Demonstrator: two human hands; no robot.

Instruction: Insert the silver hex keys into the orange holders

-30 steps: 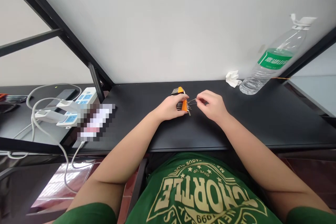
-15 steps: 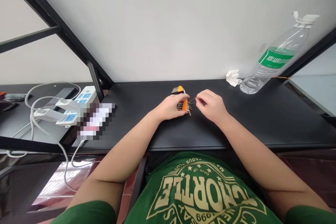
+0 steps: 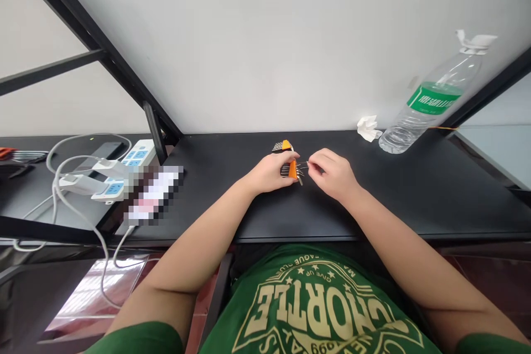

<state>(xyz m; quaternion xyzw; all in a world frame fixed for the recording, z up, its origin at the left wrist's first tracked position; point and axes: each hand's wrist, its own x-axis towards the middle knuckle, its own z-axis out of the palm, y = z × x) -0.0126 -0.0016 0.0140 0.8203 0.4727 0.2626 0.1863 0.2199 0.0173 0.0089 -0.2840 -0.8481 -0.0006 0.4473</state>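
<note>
My left hand [image 3: 271, 172] is closed around an orange hex key holder [image 3: 292, 169], low over the black table. Several metal hex keys stick out of it on both sides, their bent ends toward the right. Fingertips of my right hand [image 3: 332, 172] pinch a thin hex key [image 3: 303, 164] at its right end, just beside the holder. Whether its other end sits in the holder I cannot tell. Just beyond my left hand lies a second orange holder [image 3: 286, 145] with several metal keys.
At the back right a large water bottle [image 3: 427, 100] leans beside a crumpled tissue [image 3: 369, 128]. On the left are a white power strip [image 3: 143, 150] with plugs and cables, a blurred phone [image 3: 155, 196] and a dark phone [image 3: 107, 154]. A black frame bar [image 3: 154, 131] rises there.
The hex key in my right fingers has turned to lie more level, and my right hand sits slightly nearer the holder. The view has shifted a little.
</note>
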